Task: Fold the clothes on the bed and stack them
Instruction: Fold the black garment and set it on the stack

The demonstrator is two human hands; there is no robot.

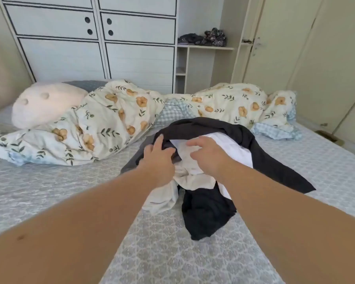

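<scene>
Two hands reach into one loose heap of clothes at the centre of the frame, none of it folded yet and no stack begun. The heap lies on the bed [49, 181], clear of the flowered duvet [103, 121] bunched across the upper middle, probably so there is flat sheet in front for folding.

The left hand [158, 158] has its grip on the black garment [275, 160]: the forefinger lies straight over the dark edge while the other fingers curl down into the cloth, apparently to lift it off what lies beneath. The right hand [209, 155] rests on the white garment [230, 148] with fingers bent and pressing; whether they pinch it I cannot tell. It looks placed to hold the white piece down while the black one is drawn away.

A cream cushion [45, 103] sits at the left of the frame, a grey piece [135, 160] shows under the heap's left edge.
</scene>
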